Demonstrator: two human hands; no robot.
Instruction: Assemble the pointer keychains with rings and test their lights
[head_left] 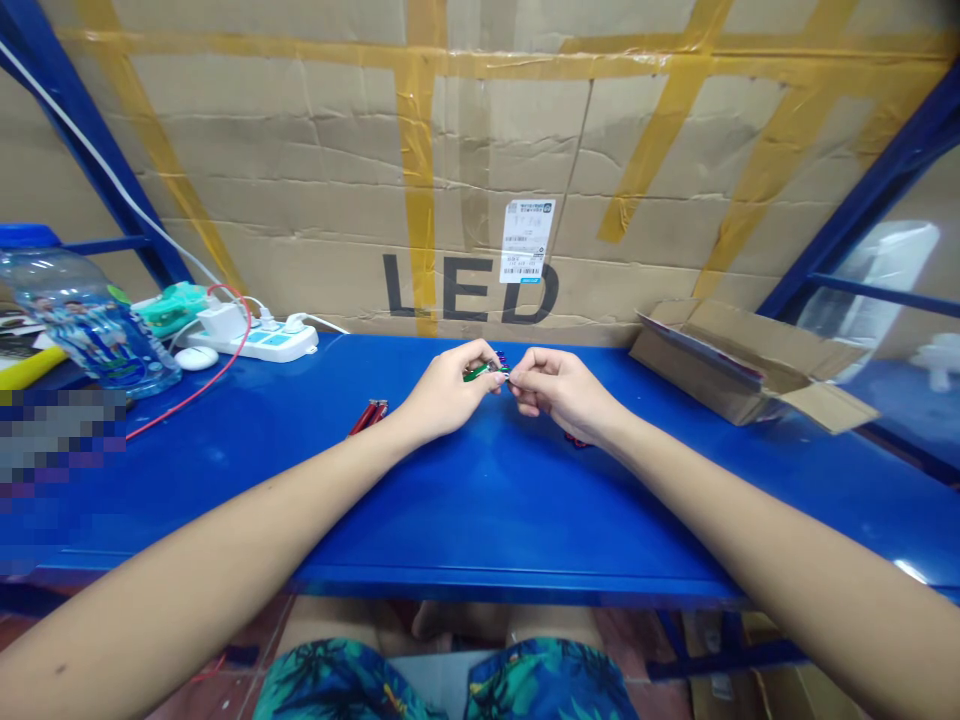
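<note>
My left hand [457,385] is closed around a slim, shiny green piece [475,373] with a metallic end; its exact kind is hidden by the fingers. Fingertips of my right hand [551,383] pinch together at that end, on a small dark bit too tiny to name. Both hands meet just above the blue table [487,520]. Behind the fingertips lie small blue-purple pieces [502,356]. Beside my left forearm rest several shiny red tubes [370,416] with silvery ends. Small red ring-like pieces [577,440] lie partly hidden under my right wrist.
An opened cardboard box [712,375] stands at the right. On the left are a large plastic bottle [90,320], a white power strip [274,340] with chargers, and a red cable [217,375]. A big taped carton [322,200] walls off the back.
</note>
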